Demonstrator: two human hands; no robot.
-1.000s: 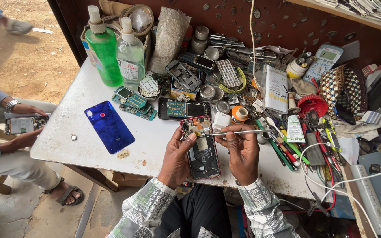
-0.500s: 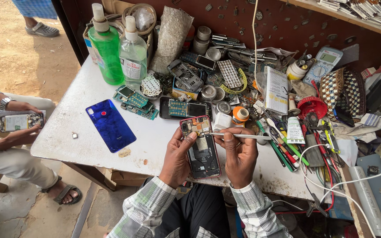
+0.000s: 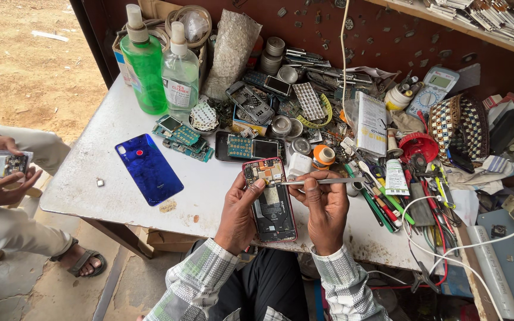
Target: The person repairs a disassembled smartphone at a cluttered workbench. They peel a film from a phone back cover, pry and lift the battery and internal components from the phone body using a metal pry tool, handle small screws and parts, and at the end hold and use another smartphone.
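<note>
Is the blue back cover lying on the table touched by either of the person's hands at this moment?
No, the blue back cover lies alone, left of the left hand.

Worn white-topped workbench (image 3: pixel 90 178), stained and chipped near front edge. On it: glossy blue phone back cover (image 3: pixel 148 169), tall green liquid pump bottle (image 3: pixel 144 68), clear liquid pump bottle (image 3: pixel 180 71), green circuit boards (image 3: pixel 182 138), opened red-framed phone (image 3: pixel 270 199), heap of small parts and tools (image 3: pixel 388 190) at right.
</note>
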